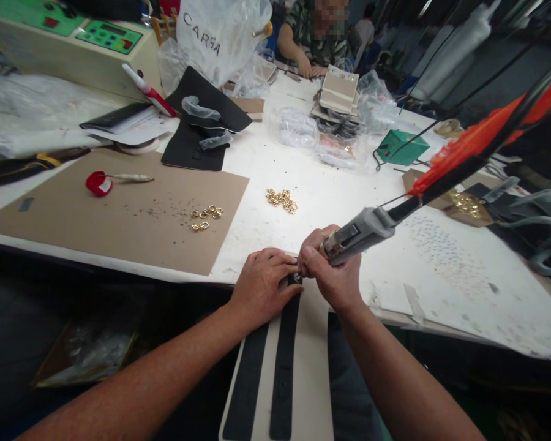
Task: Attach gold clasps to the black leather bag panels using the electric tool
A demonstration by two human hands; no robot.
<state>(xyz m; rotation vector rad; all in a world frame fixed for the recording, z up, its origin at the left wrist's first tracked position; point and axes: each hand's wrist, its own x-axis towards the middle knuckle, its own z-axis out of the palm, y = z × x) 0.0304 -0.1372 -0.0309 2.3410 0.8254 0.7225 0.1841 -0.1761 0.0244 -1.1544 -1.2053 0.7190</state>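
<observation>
A beige panel (pixel 312 367) with dark straps (pixel 283 380) reaches from the bottom of the view to the table's front edge. My left hand (pixel 264 285) lies on its far end, fingers bent around the top of one strap and pressing it. A small shiny metal piece shows between my two hands. My right hand (pixel 333 269) is wrapped round a grey power screwdriver (pixel 362 233), whose tip end is hidden by my fingers at that metal piece. A cable with orange wrapping (pixel 477 138) runs from the tool to the upper right.
Gold rings (pixel 281 201) lie beyond my hands, with more on a brown sheet (pixel 188 245) beside a red round container (pixel 98 184). Small pins (pixel 441 251) are scattered at right. Black pieces (pixel 197 147), plastic bags, a green box (pixel 403 147) and a seated person (pixel 312 37) are farther back.
</observation>
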